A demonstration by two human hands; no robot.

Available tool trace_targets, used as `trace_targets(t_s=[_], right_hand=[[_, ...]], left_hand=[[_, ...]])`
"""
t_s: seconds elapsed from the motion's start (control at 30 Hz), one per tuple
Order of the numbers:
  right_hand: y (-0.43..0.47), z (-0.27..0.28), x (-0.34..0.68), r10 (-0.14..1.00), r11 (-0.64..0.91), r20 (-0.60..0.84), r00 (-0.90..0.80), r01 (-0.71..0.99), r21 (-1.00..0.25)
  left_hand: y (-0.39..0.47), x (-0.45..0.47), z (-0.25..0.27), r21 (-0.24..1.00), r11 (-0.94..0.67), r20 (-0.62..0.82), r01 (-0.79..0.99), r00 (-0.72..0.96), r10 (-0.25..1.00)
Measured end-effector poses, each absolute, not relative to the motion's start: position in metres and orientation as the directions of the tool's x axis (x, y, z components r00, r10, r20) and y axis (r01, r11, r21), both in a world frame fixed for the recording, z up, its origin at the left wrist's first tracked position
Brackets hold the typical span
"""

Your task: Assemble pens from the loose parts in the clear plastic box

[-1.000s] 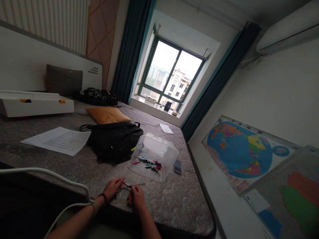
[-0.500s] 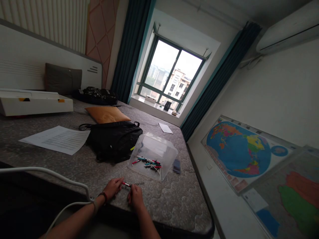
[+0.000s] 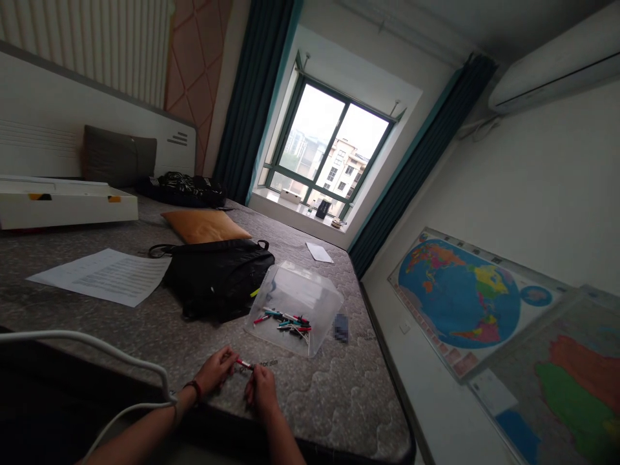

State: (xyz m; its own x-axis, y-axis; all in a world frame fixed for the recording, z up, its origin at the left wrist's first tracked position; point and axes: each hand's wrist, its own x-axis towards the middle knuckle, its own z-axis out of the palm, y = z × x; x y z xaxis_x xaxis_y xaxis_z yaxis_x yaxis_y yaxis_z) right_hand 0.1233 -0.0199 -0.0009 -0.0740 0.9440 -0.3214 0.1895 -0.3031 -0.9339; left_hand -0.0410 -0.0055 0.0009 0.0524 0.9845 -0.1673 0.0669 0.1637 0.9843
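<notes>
My left hand (image 3: 216, 372) and my right hand (image 3: 260, 389) meet low over the grey quilted mattress (image 3: 334, 400), near its front edge. Between their fingertips they pinch a small red-tipped pen (image 3: 243, 365); each hand grips one end. Just beyond them stands a clear plastic box (image 3: 296, 310) holding several coloured pens (image 3: 285, 319). A red band circles my left wrist.
A black bag (image 3: 217, 278) lies left of the box, with a printed sheet (image 3: 101, 276), an orange cushion (image 3: 203, 225) and a white carton (image 3: 62, 203) farther back. A white cable (image 3: 97, 342) arcs at the lower left. Wall maps (image 3: 460, 300) hang on the right.
Both hands keep the small pen between them, working it slightly. The view has tilted a little, so the hands sit lower and farther left in the frame.
</notes>
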Motion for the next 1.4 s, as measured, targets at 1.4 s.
trace_targets(t_s=[1.4], right_hand=[[-0.016,-0.014,0.120,0.962,-0.273,-0.269,0.047,0.149,-0.950]], left_hand=[[-0.007,-0.041,-0.013,0.978,0.110,-0.114,0.179,0.014,0.993]])
